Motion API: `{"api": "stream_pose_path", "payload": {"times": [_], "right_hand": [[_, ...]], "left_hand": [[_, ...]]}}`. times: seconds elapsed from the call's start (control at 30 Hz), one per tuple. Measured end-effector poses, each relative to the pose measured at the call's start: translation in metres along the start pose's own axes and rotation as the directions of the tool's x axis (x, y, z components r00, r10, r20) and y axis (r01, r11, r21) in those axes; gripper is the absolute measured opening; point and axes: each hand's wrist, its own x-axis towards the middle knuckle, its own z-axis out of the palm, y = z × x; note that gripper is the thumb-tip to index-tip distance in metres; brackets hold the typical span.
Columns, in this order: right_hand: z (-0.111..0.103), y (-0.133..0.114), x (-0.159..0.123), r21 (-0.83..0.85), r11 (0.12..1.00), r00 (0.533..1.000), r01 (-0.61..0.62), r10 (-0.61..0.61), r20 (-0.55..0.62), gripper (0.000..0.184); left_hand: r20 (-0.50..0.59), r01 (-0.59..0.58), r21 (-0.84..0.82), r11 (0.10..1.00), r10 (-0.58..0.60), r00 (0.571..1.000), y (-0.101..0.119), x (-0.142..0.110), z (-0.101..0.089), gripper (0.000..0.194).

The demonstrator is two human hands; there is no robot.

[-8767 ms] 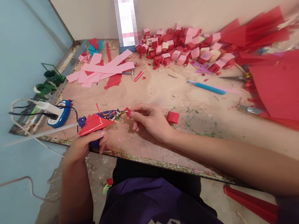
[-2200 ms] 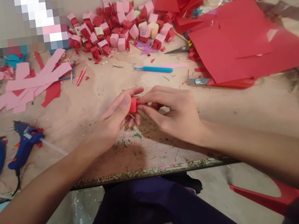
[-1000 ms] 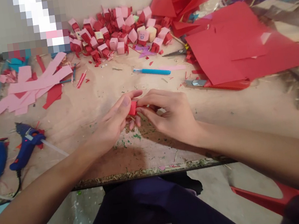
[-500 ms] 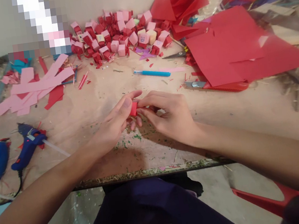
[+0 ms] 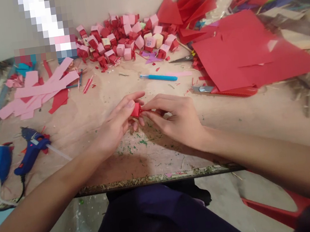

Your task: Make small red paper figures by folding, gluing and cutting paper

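A small red folded paper box (image 5: 136, 110) is held above the front middle of the table. My left hand (image 5: 121, 118) grips it between thumb and fingers, with the index finger stretched out past it. From the other side, my right hand (image 5: 174, 117) pinches at the box's right edge with thumb and forefinger. What exactly those right fingertips hold is partly hidden; a bit of red paper shows between them. Beyond the hands lies a blue pen (image 5: 158, 78). A pile of small pink and red paper boxes (image 5: 128, 53) stands against the wall.
Pink paper strips (image 5: 40, 89) lie at the back left, with a blue glue gun (image 5: 32, 149) and its cord nearer me. To the right are a red utility knife (image 5: 234, 91), scissors (image 5: 183, 58) and large red paper sheets (image 5: 230, 60). Green scraps litter the tabletop (image 5: 222, 130).
The red paper box has turned slightly in my left fingers and moved a little left. My right fingertips stay at its right edge. The view has shifted slightly.
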Motion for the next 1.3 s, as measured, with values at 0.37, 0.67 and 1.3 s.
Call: {"api": "stream_pose_path", "payload": {"times": [0.37,0.67,1.3], "right_hand": [[0.0,-0.002,0.001,0.013,0.999,0.998,0.032,-0.031,-0.051,0.011],[-0.001,-0.006,0.005,0.312,0.928,0.964,-0.206,0.246,-0.097,0.031],[0.002,0.004,0.011,0.52,0.781,0.916,-0.347,0.4,0.01,0.025]], "left_hand": [[-0.061,0.0,-0.041,0.999,-0.003,0.998,0.004,0.002,-0.006,0.035],[-0.1,-0.184,-0.028,0.983,0.18,0.979,0.002,0.005,-0.011,0.035],[0.03,-0.288,0.118,0.95,0.286,0.958,-0.003,0.008,-0.018,0.055]]}}
